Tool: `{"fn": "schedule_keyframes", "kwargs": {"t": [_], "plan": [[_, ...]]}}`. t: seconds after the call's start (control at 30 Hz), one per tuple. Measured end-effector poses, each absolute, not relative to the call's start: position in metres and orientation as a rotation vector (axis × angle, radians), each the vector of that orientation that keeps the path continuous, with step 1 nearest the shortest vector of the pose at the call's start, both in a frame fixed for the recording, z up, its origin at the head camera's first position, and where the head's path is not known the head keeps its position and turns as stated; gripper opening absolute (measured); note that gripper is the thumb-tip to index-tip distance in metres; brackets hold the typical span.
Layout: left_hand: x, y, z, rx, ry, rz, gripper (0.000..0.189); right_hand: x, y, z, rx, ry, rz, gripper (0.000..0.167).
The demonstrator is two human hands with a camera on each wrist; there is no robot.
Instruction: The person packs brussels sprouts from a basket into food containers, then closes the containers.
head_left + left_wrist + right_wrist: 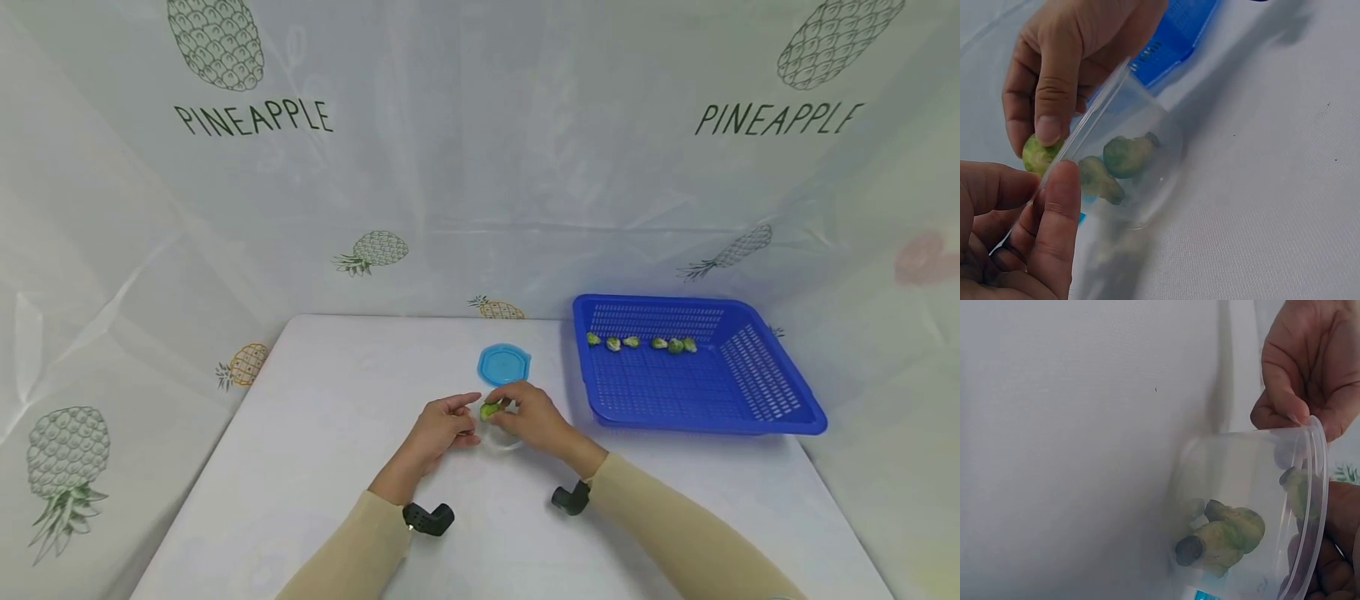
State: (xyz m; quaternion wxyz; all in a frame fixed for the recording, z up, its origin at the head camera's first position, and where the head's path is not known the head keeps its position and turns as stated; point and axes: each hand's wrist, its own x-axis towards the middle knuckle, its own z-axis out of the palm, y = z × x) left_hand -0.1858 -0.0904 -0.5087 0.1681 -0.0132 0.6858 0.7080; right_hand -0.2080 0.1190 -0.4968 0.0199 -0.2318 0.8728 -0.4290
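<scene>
A clear plastic container (pixel 501 440) stands on the white table between the hands, with a few Brussels sprouts (pixel 1229 534) lying inside. My left hand (pixel 442 427) pinches the container's rim (pixel 1317 469) between thumb and finger. Over the opening, my right hand (pixel 534 417) holds a green Brussels sprout (pixel 1040 155) between its thumb and fingertips. This sprout is at the rim, close to the left fingers. Through the cloudy wall of the container (pixel 1160 131), the sprouts at the bottom look blurred, and some overlap.
A blue round lid (pixel 504 365) lies just beyond the hands. To the right stands a blue perforated basket (pixel 780 367) with several more sprouts (pixel 675 345) along its far side. A white sheet printed with pineapples hangs behind and around the table (pixel 300 467).
</scene>
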Motion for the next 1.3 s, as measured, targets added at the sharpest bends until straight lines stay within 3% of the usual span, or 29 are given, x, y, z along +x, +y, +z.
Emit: {"fn": "schedule_keyframes", "kwargs": {"t": [0.67, 1.3], "plan": [[-0.1843, -0.0911, -0.5063, -0.031, 1.932, 2.020, 0.055, -0.2063, 0.1146, -0.4996, -0.799, 2.808, -1.141, 0.022], [-0.1844, -0.0904, -0.5108, -0.040, 1.956, 2.031, 0.055, -0.2078, 0.1215, -0.4972, -0.611, 2.693, -1.427, 0.020]]}}
